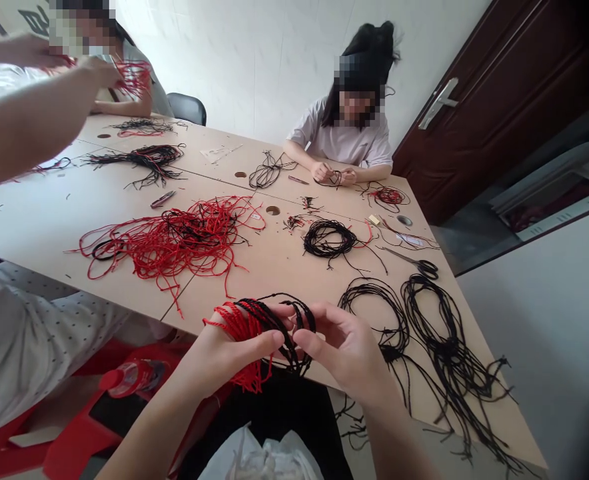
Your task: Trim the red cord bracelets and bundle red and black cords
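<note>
Red-and-black cords (254, 327) loop over the left hand (229, 353), fingers (259, 345) gripping them; right hand (347, 347) fingers (319, 327) pinch black strands; black cord bundles (452, 347) lie at 3 o'clock on the worktop (284, 287).

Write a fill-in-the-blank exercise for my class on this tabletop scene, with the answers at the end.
Red cords hang from the ____ hand.
The large tangle on the table is mostly ____.
The finger loops of the scissors are ____.

Answers: left; red; black.
</note>
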